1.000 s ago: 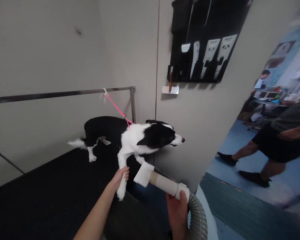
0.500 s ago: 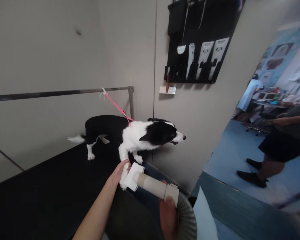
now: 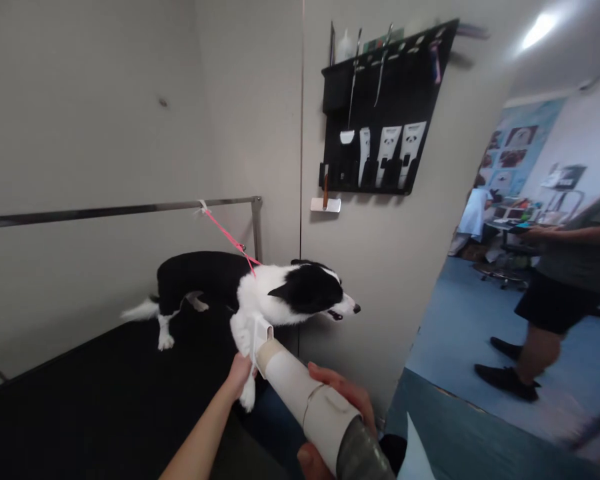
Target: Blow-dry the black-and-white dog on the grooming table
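A black and white dog point(image 3: 265, 293) stands on a black table point(image 3: 80, 420), its head turned right and its mouth slightly open. My left hand point(image 3: 240, 375) is closed round its white front leg point(image 3: 249, 395); the nozzle hides part of the fingers. In my right hand point(image 3: 343, 393) is a white dryer nozzle point(image 3: 300, 393) with a flat, wide head, joined to a grey ribbed hose point(image 3: 364, 453). The flat head lies against the fur of the upper front leg. A pink leash point(image 3: 230, 239) runs from the dog's neck up to a metal bar point(image 3: 105, 212).
A black wall rack point(image 3: 380, 113) holds several clippers point(image 3: 387, 153) and combs. Below it hangs a brush with a brown handle point(image 3: 325, 203). On the right, beyond the wall's edge, a person in dark shorts point(image 3: 550, 293) stands on a blue floor point(image 3: 450, 327).
My right hand has brought the nozzle from the lower leg up to the dog's upper front leg and turned it. The camera view has tilted up, showing more of the rack.
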Tool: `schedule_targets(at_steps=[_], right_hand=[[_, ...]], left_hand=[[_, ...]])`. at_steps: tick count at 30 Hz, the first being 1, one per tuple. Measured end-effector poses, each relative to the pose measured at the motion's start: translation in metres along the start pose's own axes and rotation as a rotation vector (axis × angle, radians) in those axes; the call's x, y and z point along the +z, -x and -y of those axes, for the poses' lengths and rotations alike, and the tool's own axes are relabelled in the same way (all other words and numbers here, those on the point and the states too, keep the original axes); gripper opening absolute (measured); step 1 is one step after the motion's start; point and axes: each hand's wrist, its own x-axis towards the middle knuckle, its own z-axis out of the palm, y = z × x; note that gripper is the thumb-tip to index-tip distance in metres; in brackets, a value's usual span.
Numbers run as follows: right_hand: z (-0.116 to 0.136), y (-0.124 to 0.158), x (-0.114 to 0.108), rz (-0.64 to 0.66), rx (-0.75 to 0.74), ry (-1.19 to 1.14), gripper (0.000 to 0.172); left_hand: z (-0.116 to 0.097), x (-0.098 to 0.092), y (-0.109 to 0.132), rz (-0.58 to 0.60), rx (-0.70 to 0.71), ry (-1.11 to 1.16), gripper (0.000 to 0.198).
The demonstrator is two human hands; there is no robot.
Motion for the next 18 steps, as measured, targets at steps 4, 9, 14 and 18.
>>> schedule_targets(at_steps=[4, 9, 14, 18], right_hand=[[0.006, -0.029, -0.005, 0.146, 0.019, 0.037, 0.052], [0.007, -0.036, -0.01, 0.168, 0.051, 0.033, 0.054], [0.005, -0.031, -0.003, 0.156, 0.077, 0.036, 0.056], [0.006, -0.031, 0.0, 0.133, 0.103, 0.058, 0.056]], left_hand=[[0.017, -0.004, 0.011, -0.035, 0.004, -0.022, 0.029], [0.019, -0.009, 0.015, -0.064, -0.017, -0.034, 0.03], [0.022, -0.01, 0.01, -0.09, -0.02, -0.099, 0.028], [0.023, -0.01, 0.008, -0.074, 0.009, -0.134, 0.027]])
